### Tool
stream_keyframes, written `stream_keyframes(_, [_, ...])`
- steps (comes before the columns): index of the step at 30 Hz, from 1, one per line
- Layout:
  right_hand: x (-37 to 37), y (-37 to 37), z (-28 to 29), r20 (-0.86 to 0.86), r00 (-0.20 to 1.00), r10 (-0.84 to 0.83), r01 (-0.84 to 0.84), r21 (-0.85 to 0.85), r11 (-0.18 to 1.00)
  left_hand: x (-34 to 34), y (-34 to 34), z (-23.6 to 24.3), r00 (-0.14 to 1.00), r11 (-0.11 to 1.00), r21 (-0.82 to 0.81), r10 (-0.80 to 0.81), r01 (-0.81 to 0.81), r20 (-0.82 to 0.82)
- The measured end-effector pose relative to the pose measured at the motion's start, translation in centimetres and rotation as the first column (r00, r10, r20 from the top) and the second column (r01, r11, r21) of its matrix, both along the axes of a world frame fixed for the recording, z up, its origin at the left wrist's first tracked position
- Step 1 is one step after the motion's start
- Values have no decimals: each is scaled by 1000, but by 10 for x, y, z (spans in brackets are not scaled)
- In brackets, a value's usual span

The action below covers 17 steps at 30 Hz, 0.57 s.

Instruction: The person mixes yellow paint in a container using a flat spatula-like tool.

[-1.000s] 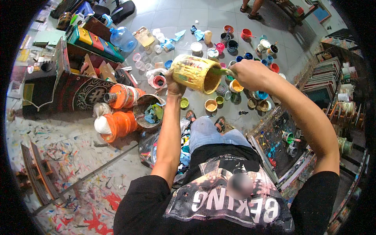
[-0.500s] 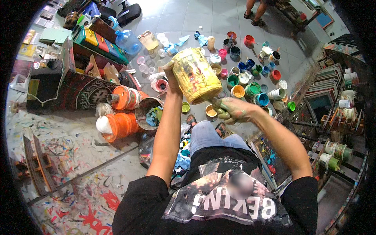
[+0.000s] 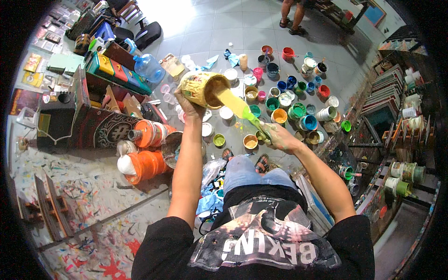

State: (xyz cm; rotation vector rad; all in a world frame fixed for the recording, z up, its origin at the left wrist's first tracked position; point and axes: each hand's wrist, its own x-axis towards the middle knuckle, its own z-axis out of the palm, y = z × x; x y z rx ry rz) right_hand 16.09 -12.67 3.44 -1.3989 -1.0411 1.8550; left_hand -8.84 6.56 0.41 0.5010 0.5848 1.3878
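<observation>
My left hand (image 3: 190, 106) is closed around the side of a paint-smeared yellow bucket (image 3: 199, 87), holding it up over the floor. The bucket is tipped, its mouth turned toward my right hand, and yellow-brown paint coats its inside. My right hand (image 3: 282, 137), smudged with paint, grips the handle of a spatula (image 3: 248, 114). Bright green shows near the handle, and the broad end is covered in yellow and reaches into the bucket's mouth. Below them on the floor stand an orange paint pot (image 3: 250, 141) and a small olive-yellow pot (image 3: 218, 139).
Many open paint pots, including a blue one (image 3: 309, 122), crowd the floor ahead. Orange buckets (image 3: 145, 166) lie at the left, with a clear blue water jug (image 3: 148, 69) beyond. Shelving with frames (image 3: 383, 95) lines the right. A person's legs (image 3: 292, 16) stand at the back.
The bucket has moved left and turned, so its mouth now shows. The spatula's yellow-coated end and green part have come into sight as my right hand holds it at the opening.
</observation>
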Motion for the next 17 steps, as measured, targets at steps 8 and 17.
stream_keyframes(8, [46, -16, -35, 394, 919, -36, -68, 249, 966, -5, -6, -42, 996, 996, -89, -24, 17, -81])
stream_keyframes(17, [81, -41, -90, 744, 668, 10, -150, 121, 981, -16, -31, -90, 943, 986, -148, -121, 78, -311])
